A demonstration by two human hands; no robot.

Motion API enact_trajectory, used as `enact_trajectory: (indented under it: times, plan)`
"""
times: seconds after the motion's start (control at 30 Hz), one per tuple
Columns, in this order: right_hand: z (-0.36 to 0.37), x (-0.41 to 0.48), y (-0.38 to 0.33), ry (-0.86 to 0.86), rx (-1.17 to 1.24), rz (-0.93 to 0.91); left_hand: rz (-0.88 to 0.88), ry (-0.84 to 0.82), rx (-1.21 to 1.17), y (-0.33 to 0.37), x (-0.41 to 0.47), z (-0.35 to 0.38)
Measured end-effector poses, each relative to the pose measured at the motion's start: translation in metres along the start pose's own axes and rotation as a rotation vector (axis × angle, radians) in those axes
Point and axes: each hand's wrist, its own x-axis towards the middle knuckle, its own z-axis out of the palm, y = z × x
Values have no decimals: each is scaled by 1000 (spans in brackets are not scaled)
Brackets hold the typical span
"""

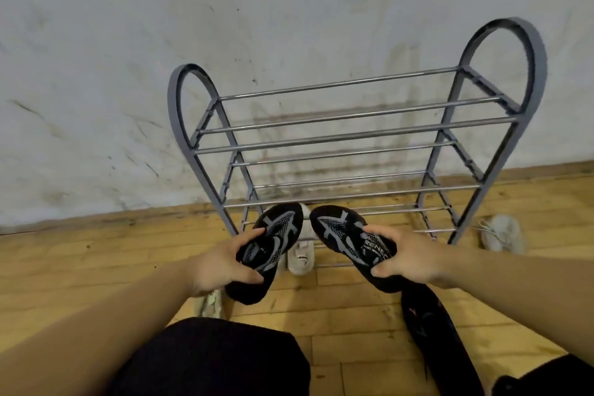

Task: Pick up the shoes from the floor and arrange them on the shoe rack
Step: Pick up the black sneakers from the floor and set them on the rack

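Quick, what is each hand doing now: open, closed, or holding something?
Left hand: closed on the left black shoe, sole facing up.
Right hand: closed on the right black shoe, sole facing up.

Behind the shoe rack (353,138)'s lowest rails, a white shoe (300,254) is half hidden by two held black shoes. Right of the rack, another pale shoe (501,233) is blurred. A black shoe (430,325) runs off the bottom edge.

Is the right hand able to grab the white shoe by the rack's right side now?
Probably not yet: the right hand already grips a black shoe, and the white shoe lies off to the right.
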Motion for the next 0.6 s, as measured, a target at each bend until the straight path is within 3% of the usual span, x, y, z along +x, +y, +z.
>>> enact_trajectory:
  times: [0.17,0.23,0.33,0.4,0.5,0.6]
  plan:
    - [27,73,-5,139,-5,-65,114,244,-235,-28,54,9]
    - [44,111,-13,282,17,-101,131,325,-259,-30,80,5]
    - [65,169,-25,342,114,-163,134,392,-279,-33,117,-9]
    - [78,199,-24,339,13,-169,107,431,-82,-36,136,-12]
    - [93,215,-12,343,-266,-111,42,500,437,-51,152,8]
    - [94,216,1,337,-283,-186,34,535,445,-66,153,27]
